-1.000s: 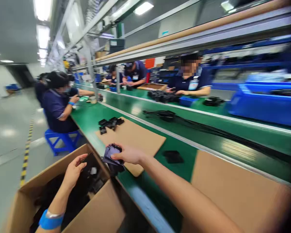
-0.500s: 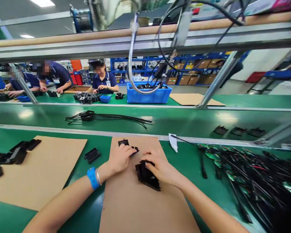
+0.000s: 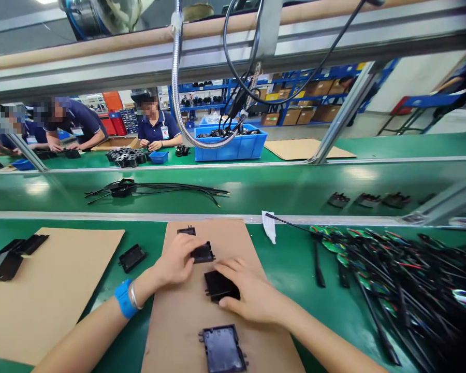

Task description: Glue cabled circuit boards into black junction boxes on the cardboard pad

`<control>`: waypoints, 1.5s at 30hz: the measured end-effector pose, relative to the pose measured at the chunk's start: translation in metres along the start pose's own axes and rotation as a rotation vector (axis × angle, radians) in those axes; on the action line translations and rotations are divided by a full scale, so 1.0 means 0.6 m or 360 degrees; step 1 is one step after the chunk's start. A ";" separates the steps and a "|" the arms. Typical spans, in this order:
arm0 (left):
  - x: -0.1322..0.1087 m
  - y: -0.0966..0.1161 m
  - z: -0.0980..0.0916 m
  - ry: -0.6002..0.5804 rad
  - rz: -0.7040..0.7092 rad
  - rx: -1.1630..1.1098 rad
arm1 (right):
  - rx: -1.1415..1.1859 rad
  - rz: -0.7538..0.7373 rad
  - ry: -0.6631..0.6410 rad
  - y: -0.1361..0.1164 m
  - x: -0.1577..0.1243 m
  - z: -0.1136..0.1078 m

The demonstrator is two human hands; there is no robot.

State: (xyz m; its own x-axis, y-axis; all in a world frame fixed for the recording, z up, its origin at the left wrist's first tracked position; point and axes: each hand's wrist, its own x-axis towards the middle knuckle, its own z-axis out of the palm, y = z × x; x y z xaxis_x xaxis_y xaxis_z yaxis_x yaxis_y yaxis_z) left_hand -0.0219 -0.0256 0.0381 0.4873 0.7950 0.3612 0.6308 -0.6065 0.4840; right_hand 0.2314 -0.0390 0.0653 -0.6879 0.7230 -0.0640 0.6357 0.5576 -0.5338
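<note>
My left hand [image 3: 176, 262], with a blue wristband, pinches a small black plastic cover [image 3: 202, 253] on the middle cardboard sheet [image 3: 233, 238]. My right hand [image 3: 252, 294] rests with curled fingers on a second black cover [image 3: 217, 285] just below it. A third black cover [image 3: 222, 348] lies open side up near the sheet's front edge, apart from both hands. A smaller black piece [image 3: 186, 231] sits at the sheet's far edge.
A pile of black and coloured wire harnesses [image 3: 396, 280] fills the right of the green bench. Another cardboard sheet [image 3: 62, 280] with black covers [image 3: 8, 256] lies left; one cover [image 3: 131, 257] sits between sheets. Workers sit across the conveyor by a blue bin [image 3: 233, 147].
The view swung from the box at my left to the bench in front. My hands now lay black covers flat on the middle cardboard; one cover lies set down near the front edge.
</note>
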 end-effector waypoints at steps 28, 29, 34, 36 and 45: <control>0.067 -0.079 0.001 -0.0152 -0.0311 0.0206 | -0.0249 -0.0256 0.0116 -0.010 0.017 0.038; 0.063 -0.072 0.002 -0.0164 -0.0311 0.0202 | -0.0246 -0.0266 0.0104 -0.015 0.007 0.038; 0.053 -0.042 0.021 -0.0196 -0.0347 0.0173 | -0.0228 -0.0237 0.0022 -0.028 -0.038 0.033; 0.055 -0.030 0.034 -0.0208 -0.0315 0.0136 | -0.0334 -0.0179 0.0022 -0.039 -0.042 0.036; 0.048 -0.060 0.090 0.0075 -0.0028 0.0046 | -0.0782 -0.0372 0.0221 0.006 -0.053 0.050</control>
State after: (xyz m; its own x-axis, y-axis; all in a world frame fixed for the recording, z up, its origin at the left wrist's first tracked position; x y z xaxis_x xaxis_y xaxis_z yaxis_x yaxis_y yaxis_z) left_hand 0.0021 0.0188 -0.0119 0.4477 0.8046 0.3902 0.6564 -0.5920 0.4676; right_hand 0.2452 -0.0721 0.0403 -0.7987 0.5858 0.1379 0.5832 0.8099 -0.0627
